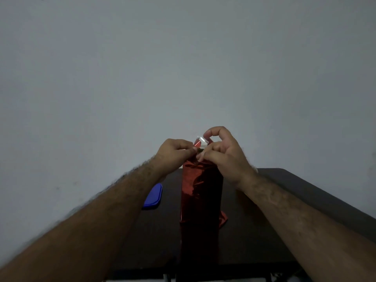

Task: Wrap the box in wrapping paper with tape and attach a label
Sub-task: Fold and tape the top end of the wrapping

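Counts on the dark table

One tall box (200,192) wrapped in red foil paper, one small strip of clear tape (201,141) at its top, one blue flat item (153,197) lying beside it — what kind cannot be told — and two hands: left hand (175,152), right hand (222,148), one table (284,192).

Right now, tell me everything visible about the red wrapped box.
The red wrapped box stands upright on the dark table, tall and narrow, covered in shiny, crinkled red foil-like paper. Loose paper flares at its base. At the top, the left hand pinches the paper while the right hand holds clear tape there.
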